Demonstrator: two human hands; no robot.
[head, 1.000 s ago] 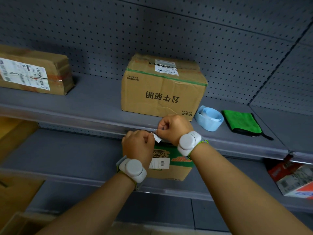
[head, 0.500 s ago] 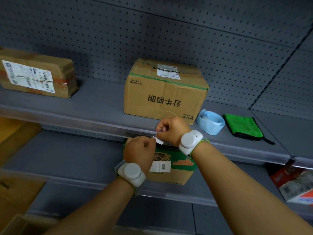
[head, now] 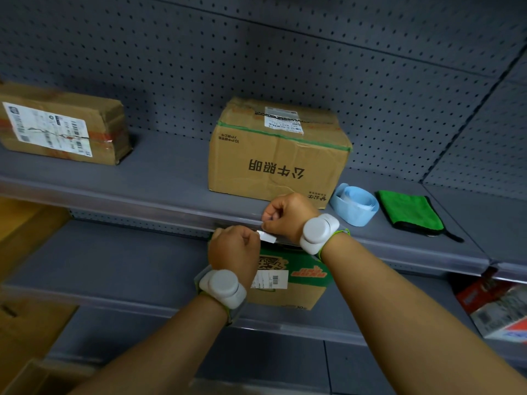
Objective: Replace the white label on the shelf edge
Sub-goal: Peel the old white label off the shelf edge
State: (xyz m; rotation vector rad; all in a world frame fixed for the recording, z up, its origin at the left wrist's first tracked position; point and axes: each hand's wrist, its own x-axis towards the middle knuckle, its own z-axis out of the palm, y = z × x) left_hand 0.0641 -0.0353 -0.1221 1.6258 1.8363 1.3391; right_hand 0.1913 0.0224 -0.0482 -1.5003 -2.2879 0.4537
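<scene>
Grey metal shelf (head: 119, 178) carries sealed cardboard boxes, contents hidden, the nearest cardboard box (head: 278, 155) just behind both hands. Beside it sit a light-blue label roll (head: 355, 205) and green cloth (head: 409, 210), likely kept within reach. Right hand (head: 286, 216) and left hand (head: 233, 252), fingers curled, pinch the white label (head: 266, 237) at the clear shelf-edge strip (head: 171, 208), probably to work it free.

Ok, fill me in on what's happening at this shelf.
A person is working on a white label at the front edge of the shelf. The left hand and right hand are both curled at the edge strip, with the label between them; which fingers pinch it is hidden. The label sticks out at a slant, not seated in the strip. A box, a blue roll and a green cloth sit on the shelf behind.
</scene>
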